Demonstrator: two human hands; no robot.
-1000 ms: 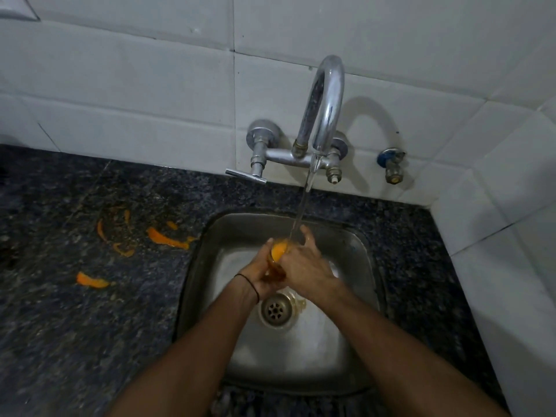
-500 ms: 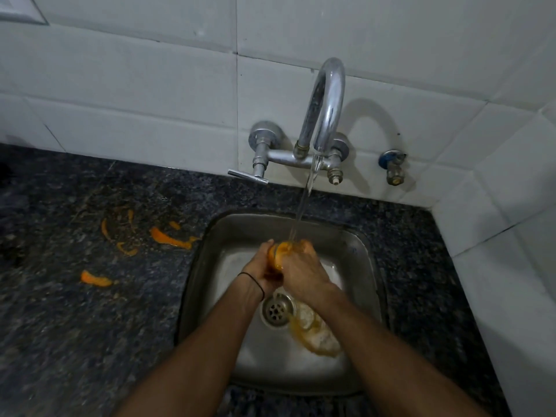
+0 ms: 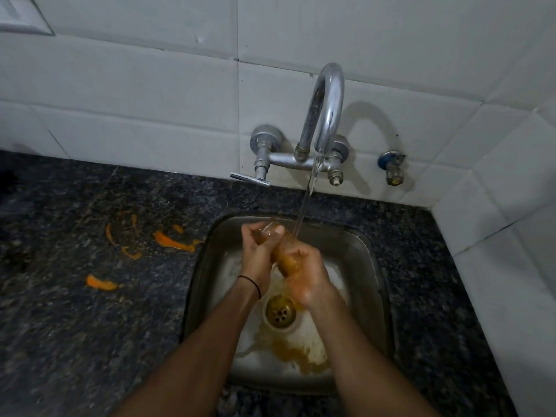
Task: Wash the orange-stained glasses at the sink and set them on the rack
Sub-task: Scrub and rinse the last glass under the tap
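A white tiled wall [image 3: 150, 100] runs across the back and turns forward at the right, closing in that side. The dark speckled tabletop [image 3: 75, 341] spreads broadly left of the sink. Only narrow strips of it show behind the sink and along the right wall.

The steel sink [image 3: 365, 266] is set into the tabletop near the corner, its rounded rim showing on all four sides. Above its back edge a curved faucet [image 3: 326, 109] arches out from the wall. Its lever [image 3: 249, 179] juts left over the back strip, and a small valve [image 3: 392, 168] sits on the wall to the right.

Both forearms reach in over the near rim. The left hand [image 3: 258, 251] curls around the upper end of the glass [image 3: 284, 257] and the right hand [image 3: 310, 275] wraps its lower, orange-tinted end. The glass is held tilted above the basin, clear of the walls. The water stream [image 3: 304, 206] falls just at its right side.

Orange liquid [image 3: 298, 353] pools on the basin floor near the front wall, past the drain [image 3: 280, 311]. Orange smears [image 3: 173, 242] mark the tabletop left of the sink, the nearest reaching close to its left rim. A thin dark band [image 3: 251, 281] circles the left wrist.
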